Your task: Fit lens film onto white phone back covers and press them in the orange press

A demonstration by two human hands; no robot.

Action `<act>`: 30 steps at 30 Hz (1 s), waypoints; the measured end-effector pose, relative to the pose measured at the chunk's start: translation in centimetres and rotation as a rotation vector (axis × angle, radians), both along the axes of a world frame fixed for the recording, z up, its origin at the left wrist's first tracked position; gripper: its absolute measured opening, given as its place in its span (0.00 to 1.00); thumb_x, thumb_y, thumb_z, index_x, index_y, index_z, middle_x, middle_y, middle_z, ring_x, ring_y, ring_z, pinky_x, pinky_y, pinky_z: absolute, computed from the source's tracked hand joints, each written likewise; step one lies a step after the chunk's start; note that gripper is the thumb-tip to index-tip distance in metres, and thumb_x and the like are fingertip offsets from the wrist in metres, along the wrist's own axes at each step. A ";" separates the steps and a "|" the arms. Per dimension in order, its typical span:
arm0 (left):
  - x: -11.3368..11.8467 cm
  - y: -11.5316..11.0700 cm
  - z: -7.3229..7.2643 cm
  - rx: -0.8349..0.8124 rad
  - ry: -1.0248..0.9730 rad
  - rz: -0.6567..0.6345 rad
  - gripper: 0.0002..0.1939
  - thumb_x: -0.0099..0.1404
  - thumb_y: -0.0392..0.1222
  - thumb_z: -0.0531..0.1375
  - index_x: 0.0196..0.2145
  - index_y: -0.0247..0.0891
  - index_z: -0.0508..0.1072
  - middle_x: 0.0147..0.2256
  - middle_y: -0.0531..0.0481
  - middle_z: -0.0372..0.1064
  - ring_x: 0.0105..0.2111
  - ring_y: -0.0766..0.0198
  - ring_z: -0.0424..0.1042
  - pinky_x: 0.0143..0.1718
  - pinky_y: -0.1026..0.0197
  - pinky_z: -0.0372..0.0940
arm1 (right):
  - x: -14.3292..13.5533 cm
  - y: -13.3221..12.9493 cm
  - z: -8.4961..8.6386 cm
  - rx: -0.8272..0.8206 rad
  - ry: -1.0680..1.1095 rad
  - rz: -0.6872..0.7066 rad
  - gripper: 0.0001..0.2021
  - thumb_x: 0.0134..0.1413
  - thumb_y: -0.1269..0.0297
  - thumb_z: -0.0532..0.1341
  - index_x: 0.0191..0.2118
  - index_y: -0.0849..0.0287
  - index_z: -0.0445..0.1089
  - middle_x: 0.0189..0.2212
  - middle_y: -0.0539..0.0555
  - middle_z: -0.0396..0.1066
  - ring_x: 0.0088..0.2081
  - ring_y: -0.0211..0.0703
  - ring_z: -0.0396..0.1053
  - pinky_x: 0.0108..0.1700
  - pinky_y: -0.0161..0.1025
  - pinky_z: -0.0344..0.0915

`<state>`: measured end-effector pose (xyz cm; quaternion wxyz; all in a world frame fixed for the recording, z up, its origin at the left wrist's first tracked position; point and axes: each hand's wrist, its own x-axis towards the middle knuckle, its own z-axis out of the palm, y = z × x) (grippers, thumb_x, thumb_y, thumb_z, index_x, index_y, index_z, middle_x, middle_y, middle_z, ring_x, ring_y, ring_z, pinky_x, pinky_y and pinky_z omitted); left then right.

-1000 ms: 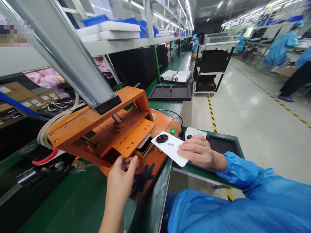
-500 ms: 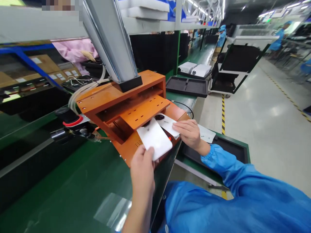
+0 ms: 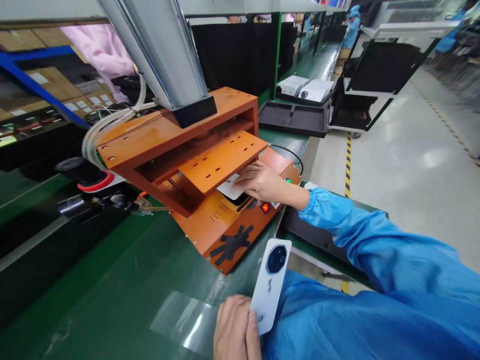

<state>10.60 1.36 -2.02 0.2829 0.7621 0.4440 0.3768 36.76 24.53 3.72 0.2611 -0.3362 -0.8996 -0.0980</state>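
My left hand grips the lower end of a white phone back cover, which has a dark round camera area at its top. That cover is over the table's front edge, near my body. Under the raised plate of the orange press, my right hand has its fingers closed on a second white cover. This one lies over a dark recess in the press base, its far part hidden by the plate. A lit red switch is just below my right hand.
Clear plastic film lies on the green table. Black trays and white devices stand behind the press. A black tray is under my right forearm. At the left are hoses and a black knob; a cart is at right.
My left hand has pulled its cover out of the press toward my body, its camera area now showing. My right hand has moved left, under the plate, with the other cover.
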 end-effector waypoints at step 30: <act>2.3 4.4 0.3 0.578 0.464 0.190 0.03 0.68 0.36 0.55 0.38 0.41 0.69 0.43 0.45 0.79 0.50 0.47 0.71 0.40 0.52 0.56 | 7.4 -12.7 -8.9 -0.168 0.653 -0.544 0.14 0.65 0.65 0.59 0.54 0.53 0.73 0.47 0.58 0.69 0.48 0.49 0.66 0.51 0.51 0.64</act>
